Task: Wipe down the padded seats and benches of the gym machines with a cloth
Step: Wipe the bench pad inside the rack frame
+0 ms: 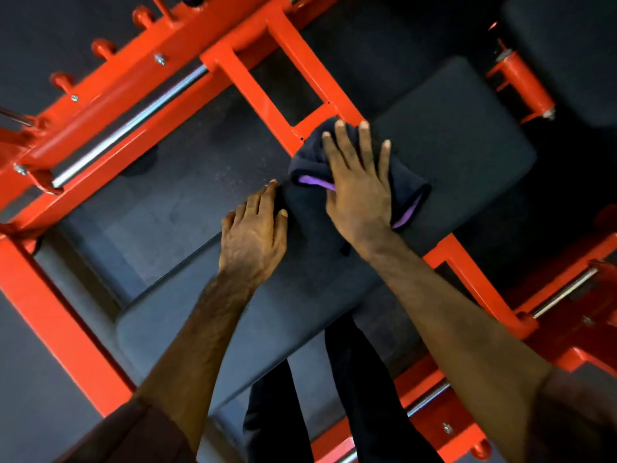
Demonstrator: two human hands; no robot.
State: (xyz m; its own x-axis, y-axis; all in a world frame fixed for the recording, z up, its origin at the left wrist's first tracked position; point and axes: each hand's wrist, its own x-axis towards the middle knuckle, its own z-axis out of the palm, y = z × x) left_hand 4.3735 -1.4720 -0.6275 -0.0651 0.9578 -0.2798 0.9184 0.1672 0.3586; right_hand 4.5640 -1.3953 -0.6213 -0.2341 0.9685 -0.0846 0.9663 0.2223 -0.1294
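Seen from the head camera, looking straight down, the right hand [359, 188] lies flat on a bunched dark cloth with a purple inner face [409, 192], its fingers [344, 145] straight and spread, pressing the cloth rather than gripping it. The cloth sits on the long black padded bench of the machine [460, 138], near the middle of its length and toward the far edge, where a fold reaches over onto the bright orange steel frame [253, 85]. The left hand [253, 232] rests just beside the cloth on the same pad, its fingers loosely bent over the far edge, holding nothing that can be seen.

Several things could go wrong from here, as I judge it. With only a flat palm on it and no grip, the cloth may bunch further or slide out from under the hand on a fast stroke, leaving strips of pad untouched. The overhanging fold could catch on the frame's crossbars or drop through the gap to the dark rubber floor [173, 195]. The part of the pad under the left hand would be missed unless that hand shifts. The near end of the bench appears still to be done.
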